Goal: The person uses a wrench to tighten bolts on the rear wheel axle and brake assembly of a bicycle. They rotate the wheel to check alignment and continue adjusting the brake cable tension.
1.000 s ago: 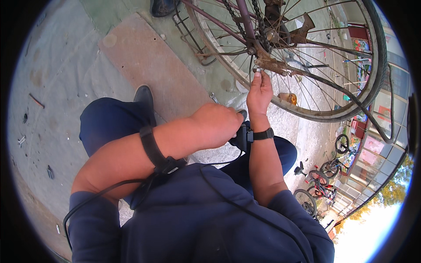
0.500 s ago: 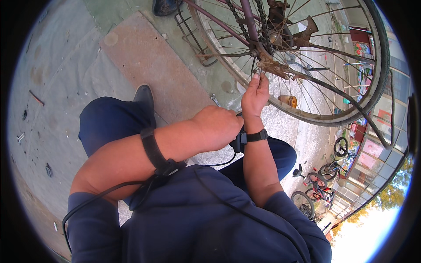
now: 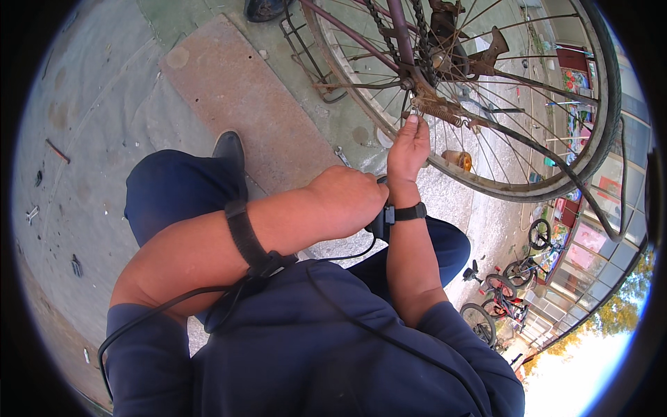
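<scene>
A bicycle's spoked wheel (image 3: 511, 192) stands before me, with a rusty coil spring (image 3: 440, 112) and a bracket beside its axle nut (image 3: 407, 84). My right hand (image 3: 408, 154) reaches up to it, thumb and fingers pinched on a small shiny metal piece (image 3: 415, 110) just by the spring's end. Whether that piece is fixed to the bicycle, I cannot tell. My left hand (image 3: 347, 203) is closed in a fist across my right wrist, against a black box (image 3: 379, 224) on the wrist strap. Its fingertips are turned away, hiding anything they hold.
A brown board (image 3: 243, 97) lies on the ground by my shoe (image 3: 229, 149). Near the left rim are a rusty rod (image 3: 58, 151) and small metal parts (image 3: 33, 214). An orange reflector (image 3: 458, 160) shows behind the spokes. Several bicycles (image 3: 504, 295) are at the right. Black cables run along my arms.
The view has shifted slightly. My right hand's thumb has slid a little to the right at the metal piece; my left fist stays at the wrist.
</scene>
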The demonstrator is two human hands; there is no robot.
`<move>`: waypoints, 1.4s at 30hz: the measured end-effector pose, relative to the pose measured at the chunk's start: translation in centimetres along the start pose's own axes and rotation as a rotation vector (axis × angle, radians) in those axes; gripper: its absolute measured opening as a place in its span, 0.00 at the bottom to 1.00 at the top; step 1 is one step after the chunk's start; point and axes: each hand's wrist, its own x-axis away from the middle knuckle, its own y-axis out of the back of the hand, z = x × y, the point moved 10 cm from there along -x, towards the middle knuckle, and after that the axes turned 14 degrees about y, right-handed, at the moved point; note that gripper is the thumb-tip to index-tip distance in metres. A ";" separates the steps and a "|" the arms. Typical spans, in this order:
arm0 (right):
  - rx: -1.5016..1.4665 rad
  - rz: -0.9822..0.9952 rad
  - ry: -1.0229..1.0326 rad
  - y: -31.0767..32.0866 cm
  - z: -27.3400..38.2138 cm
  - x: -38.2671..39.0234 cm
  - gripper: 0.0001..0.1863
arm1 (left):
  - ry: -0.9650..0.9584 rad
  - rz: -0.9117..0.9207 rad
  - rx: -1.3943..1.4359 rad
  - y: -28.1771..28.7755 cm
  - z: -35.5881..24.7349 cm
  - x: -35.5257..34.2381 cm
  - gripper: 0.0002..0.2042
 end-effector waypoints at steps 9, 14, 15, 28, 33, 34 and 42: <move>-0.451 0.053 -0.305 -0.5 -0.8 -0.2 0.14 | -0.008 -0.004 -0.024 -0.2 0.0 -0.1 0.12; -0.577 0.178 -0.477 -0.4 -0.8 -0.7 0.13 | -0.002 0.006 -0.038 -0.4 -0.1 0.0 0.12; -0.590 0.216 -0.498 -0.4 -0.8 -0.8 0.14 | -0.001 0.010 -0.034 -0.4 -0.1 0.0 0.12; -0.402 0.290 -0.335 1.5 -1.9 0.0 0.13 | 0.025 0.014 -0.072 -1.0 0.3 -0.3 0.13; -0.257 0.196 -0.117 1.8 -0.9 -0.8 0.14 | 0.018 0.041 -0.033 -0.4 0.2 -0.3 0.13; -0.207 0.186 -0.102 1.9 -0.9 -0.9 0.14 | 0.013 0.035 -0.041 -0.3 0.2 -0.2 0.13; 0.028 0.165 0.051 1.9 1.5 -0.5 0.15 | -0.002 -0.002 -0.085 -0.8 0.1 -0.2 0.12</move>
